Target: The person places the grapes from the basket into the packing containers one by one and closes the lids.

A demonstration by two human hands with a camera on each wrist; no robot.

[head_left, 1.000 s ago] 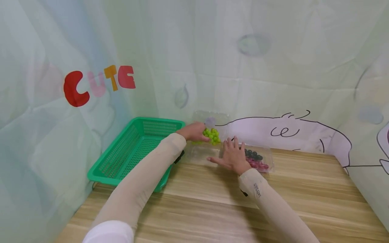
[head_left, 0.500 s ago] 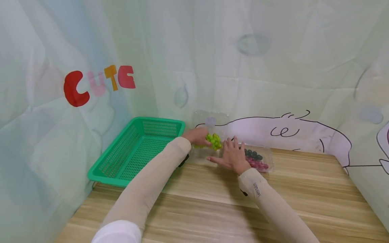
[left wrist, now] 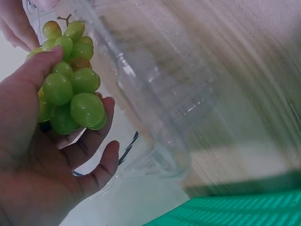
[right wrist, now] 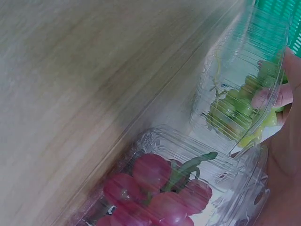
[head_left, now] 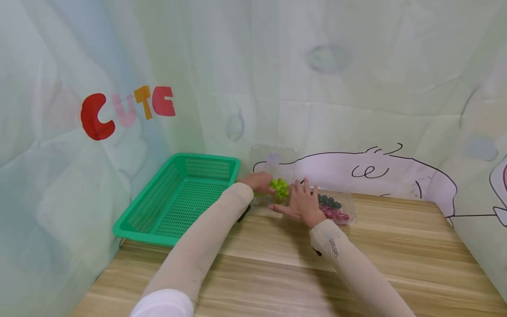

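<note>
My left hand (head_left: 259,183) holds a bunch of green grapes (head_left: 280,188) low over an open clear plastic box, whose raised lid (head_left: 273,154) leans toward the backdrop. In the left wrist view, the thumb lies over the green grapes (left wrist: 77,80) with the other fingers beneath, right beside the box wall (left wrist: 129,70). My right hand (head_left: 304,204) has its fingers spread and rests at the near end of a second clear box (head_left: 350,202), between the two boxes. That box contains dark grapes (head_left: 329,201) and red grapes (head_left: 336,215); its left end is hidden under the hand.
A green slotted basket (head_left: 180,198) stands left of the boxes, close to the left forearm. The wooden table (head_left: 277,277) ends at a printed cloth backdrop (head_left: 348,110) behind and at the sides.
My left hand has moved slightly right and down with the green grapes, lower toward the open box. The right hand has stayed in place.
</note>
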